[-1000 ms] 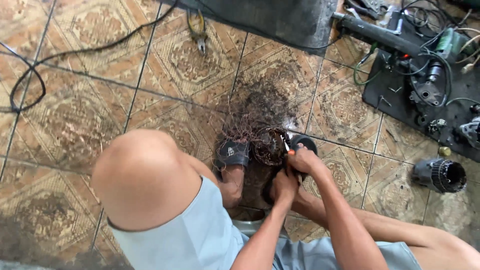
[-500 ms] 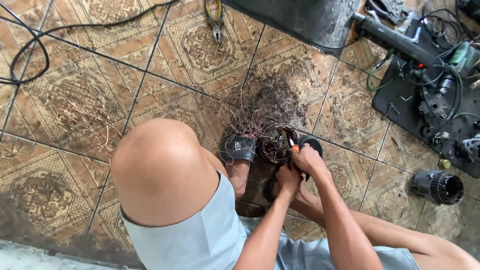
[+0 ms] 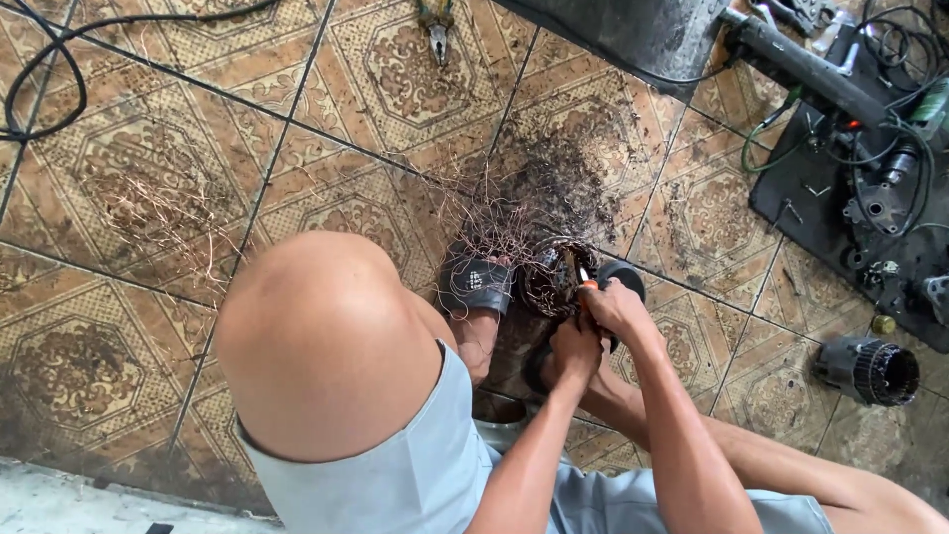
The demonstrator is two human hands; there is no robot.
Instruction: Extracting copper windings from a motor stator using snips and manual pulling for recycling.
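Both grips are clenched: the right hand [image 3: 615, 305] closes around an orange-handled tool [image 3: 585, 280] whose tip touches the round motor core [image 3: 554, 277], and the left hand [image 3: 575, 348] grasps the core's near side. It sits on the tiled floor [image 3: 148, 198] between two dark sandals [image 3: 476, 282], amid loose copper wire [image 3: 494, 222].

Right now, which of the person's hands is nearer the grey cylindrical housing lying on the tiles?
Right. The right hand, gripping an orange-handled tool at the wire-wound core, lies towards the housing; the left hand sits just beyond it, farther off. Neither touches it.
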